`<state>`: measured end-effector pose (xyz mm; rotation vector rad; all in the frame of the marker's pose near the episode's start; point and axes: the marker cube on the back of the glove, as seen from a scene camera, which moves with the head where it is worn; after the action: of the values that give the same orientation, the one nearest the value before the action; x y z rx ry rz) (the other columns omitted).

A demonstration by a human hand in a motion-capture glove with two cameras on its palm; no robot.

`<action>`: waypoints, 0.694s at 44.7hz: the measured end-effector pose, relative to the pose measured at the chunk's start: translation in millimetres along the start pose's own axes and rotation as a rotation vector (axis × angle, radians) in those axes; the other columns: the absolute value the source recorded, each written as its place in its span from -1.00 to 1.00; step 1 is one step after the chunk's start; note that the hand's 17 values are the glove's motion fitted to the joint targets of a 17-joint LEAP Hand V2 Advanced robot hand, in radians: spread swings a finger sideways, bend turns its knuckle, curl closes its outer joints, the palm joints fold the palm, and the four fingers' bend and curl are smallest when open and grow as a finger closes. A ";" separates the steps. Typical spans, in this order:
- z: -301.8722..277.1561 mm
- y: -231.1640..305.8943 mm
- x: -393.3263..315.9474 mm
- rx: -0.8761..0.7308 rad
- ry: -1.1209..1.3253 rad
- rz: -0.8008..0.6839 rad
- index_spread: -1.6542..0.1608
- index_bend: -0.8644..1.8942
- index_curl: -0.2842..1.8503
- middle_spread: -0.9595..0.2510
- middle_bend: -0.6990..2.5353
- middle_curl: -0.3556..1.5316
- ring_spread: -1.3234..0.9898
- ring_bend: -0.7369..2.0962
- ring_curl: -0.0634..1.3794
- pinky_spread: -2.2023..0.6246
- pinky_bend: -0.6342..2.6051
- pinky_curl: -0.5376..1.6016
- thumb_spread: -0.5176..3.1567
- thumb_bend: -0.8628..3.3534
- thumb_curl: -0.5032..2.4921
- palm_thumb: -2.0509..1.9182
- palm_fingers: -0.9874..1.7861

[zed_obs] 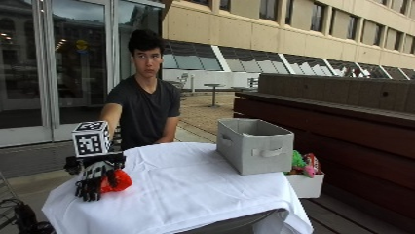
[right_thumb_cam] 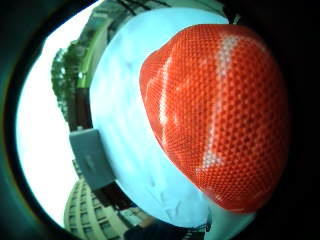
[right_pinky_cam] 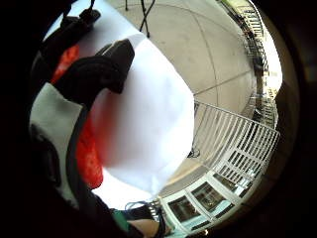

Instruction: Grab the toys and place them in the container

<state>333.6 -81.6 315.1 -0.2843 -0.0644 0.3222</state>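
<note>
Outside view shows the gloved right hand [zed_obs: 91, 180] grasping a red mesh toy ball [zed_obs: 115, 181] at the worktop [zed_obs: 195, 190] edge. Pick-up step; next, carrying it to the grey container [zed_obs: 254, 146].

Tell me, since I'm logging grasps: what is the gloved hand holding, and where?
The gloved right hand holds a red textured toy, fingers draped over its top and front, above the white tablecloth.

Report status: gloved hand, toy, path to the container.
Right hand has its grip curled on the red toy, at the table's near corner. Grey container stands across the table. White cloth between them bare.
</note>
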 end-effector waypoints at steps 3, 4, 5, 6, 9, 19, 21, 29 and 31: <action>-5.3 4.8 -2.0 0.041 0.114 -0.026 0.53 0.37 -0.37 0.12 -0.33 -0.21 -0.21 -0.26 -0.46 0.43 -0.23 -0.28 -0.07 -0.39 -0.34 0.49 0.27; -6.5 6.3 -2.5 0.054 0.146 -0.032 0.53 0.35 -0.37 0.09 -0.30 -0.19 -0.24 -0.21 -0.43 0.40 -0.22 -0.27 -0.08 -0.38 -0.32 0.50 0.37; -7.6 7.4 -3.0 0.068 0.173 -0.035 0.54 0.32 -0.38 0.06 -0.27 -0.18 -0.25 -0.16 -0.42 0.36 -0.21 -0.28 -0.10 -0.37 -0.31 0.52 0.49; -8.8 8.2 -3.6 0.079 0.193 -0.036 0.54 0.31 -0.39 0.05 -0.27 -0.18 -0.27 -0.15 -0.43 0.34 -0.22 -0.29 -0.11 -0.37 -0.30 0.53 0.49; -13.6 11.1 -5.4 0.078 0.194 -0.043 0.55 0.27 -0.37 0.00 -0.21 -0.14 -0.29 -0.06 -0.34 0.29 -0.21 -0.26 -0.15 -0.35 -0.26 0.56 0.58; -39.3 25.1 -22.9 0.018 0.087 -0.003 0.55 0.05 -0.40 -0.01 -0.04 -0.04 -0.28 0.18 -0.20 0.22 -0.18 -0.21 -0.34 -0.38 -0.20 0.53 0.63; -54.1 32.2 -31.0 0.017 0.075 0.001 0.55 0.05 -0.39 0.00 -0.03 -0.03 -0.27 0.20 -0.18 0.21 -0.18 -0.20 -0.37 -0.43 -0.21 0.47 0.63; -115.5 48.5 -75.6 0.053 0.042 0.017 0.53 0.05 -0.37 -0.03 -0.08 -0.04 -0.26 0.22 -0.17 0.21 -0.12 -0.16 -0.43 -0.48 -0.18 0.41 0.56; -132.9 55.0 -90.1 0.069 0.046 -0.011 0.53 0.06 -0.36 -0.03 -0.08 -0.03 -0.25 0.23 -0.17 0.20 -0.12 -0.16 -0.45 -0.48 -0.17 0.41 0.56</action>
<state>245.8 -95.8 170.5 -0.2227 -0.0093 0.3063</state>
